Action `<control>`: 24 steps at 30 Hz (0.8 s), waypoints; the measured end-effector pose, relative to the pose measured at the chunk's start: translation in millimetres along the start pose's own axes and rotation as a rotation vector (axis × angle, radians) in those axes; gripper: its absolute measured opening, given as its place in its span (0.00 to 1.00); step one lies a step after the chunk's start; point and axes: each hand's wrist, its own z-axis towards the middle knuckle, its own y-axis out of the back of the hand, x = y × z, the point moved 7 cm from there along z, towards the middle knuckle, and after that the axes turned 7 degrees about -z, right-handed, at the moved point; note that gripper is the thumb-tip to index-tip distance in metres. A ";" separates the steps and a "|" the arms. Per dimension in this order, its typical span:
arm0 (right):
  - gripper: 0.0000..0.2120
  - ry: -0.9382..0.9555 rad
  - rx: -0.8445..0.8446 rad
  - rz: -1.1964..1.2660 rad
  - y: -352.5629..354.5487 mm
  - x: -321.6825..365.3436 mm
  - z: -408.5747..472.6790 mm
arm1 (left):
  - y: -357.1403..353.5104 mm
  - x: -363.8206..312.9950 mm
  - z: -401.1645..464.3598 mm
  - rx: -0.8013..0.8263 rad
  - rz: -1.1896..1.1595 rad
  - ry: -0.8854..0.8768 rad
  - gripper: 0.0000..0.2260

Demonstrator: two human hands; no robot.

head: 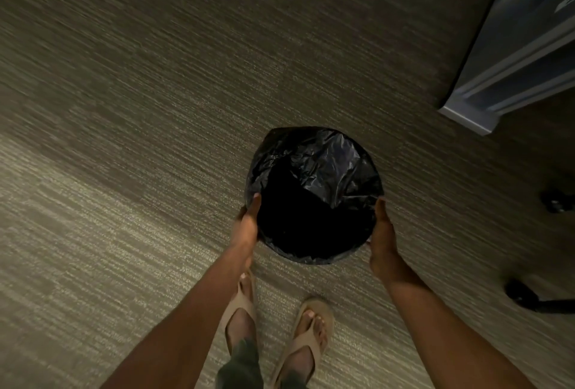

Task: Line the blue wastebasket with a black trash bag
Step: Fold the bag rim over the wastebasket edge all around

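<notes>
A round wastebasket stands on the carpet below me, seen from above; a black trash bag (323, 161) covers its rim and inside, so no blue shows. The bag's mouth is open and dark, with crinkled plastic on the far side. My left hand (247, 224) presses against the left side of the rim, thumb on top of the plastic. On the right side, my right hand (384, 239) lies against the rim in the same way. Both hands hold the bagged basket between them.
Striped grey-beige carpet (140, 140) lies all around. A grey cabinet or door frame corner (485, 108) stands at the upper right. Black chair casters (529, 295) sit at the right edge. My sandalled feet (311, 326) are just behind the basket.
</notes>
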 end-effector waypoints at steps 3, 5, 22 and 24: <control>0.34 0.166 -0.441 -0.496 38.2 23.2 -6.0 | 17.6 -13.2 3.6 -0.197 0.205 -0.121 0.32; 0.29 0.608 -0.583 -0.777 37.6 57.2 -24.0 | 25.4 -27.9 -7.3 -0.335 0.394 -0.290 0.36; 0.16 0.113 0.573 -0.869 -96.3 89.1 54.7 | 5.5 -40.6 -20.4 -0.261 0.667 -0.556 0.29; 0.10 0.234 0.587 -0.873 -95.8 94.3 32.9 | 4.5 -39.6 -21.9 -0.242 0.681 -0.558 0.31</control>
